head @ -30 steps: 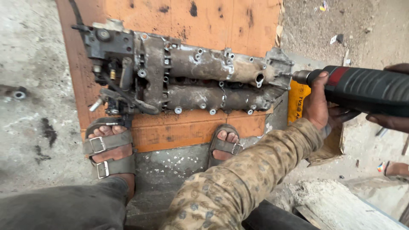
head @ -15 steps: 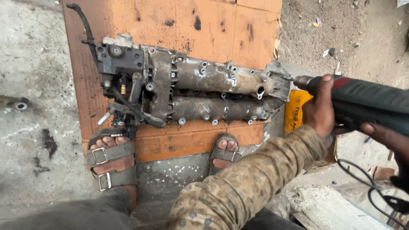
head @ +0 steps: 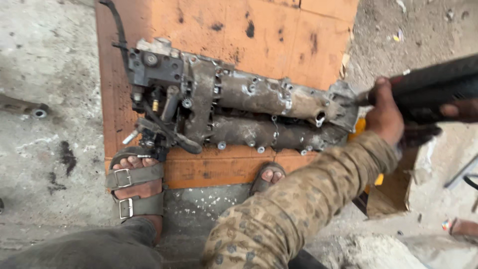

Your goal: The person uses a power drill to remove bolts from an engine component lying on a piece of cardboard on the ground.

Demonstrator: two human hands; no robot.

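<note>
Grimy grey cast-metal engine part [head: 249,112] lies lengthwise on a stained orange board [head: 279,45] on the concrete floor [head: 45,144]. At its right end, the left hand [head: 384,115] grasps the front of a black power tool [head: 433,87]; the right hand [head: 460,109] grips its body farther right. Two sandalled feet [head: 137,187] rest at the board's near edge.

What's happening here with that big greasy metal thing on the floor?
A person crouches over a long, dirty grey metal engine part lying on an orange board on the ground. Both hands grip a dark, bulky power tool: the left hand near its front, the right hand further back. The tool's tip meets the part's right end. Both sandalled feet rest at the board's near edge.
</note>
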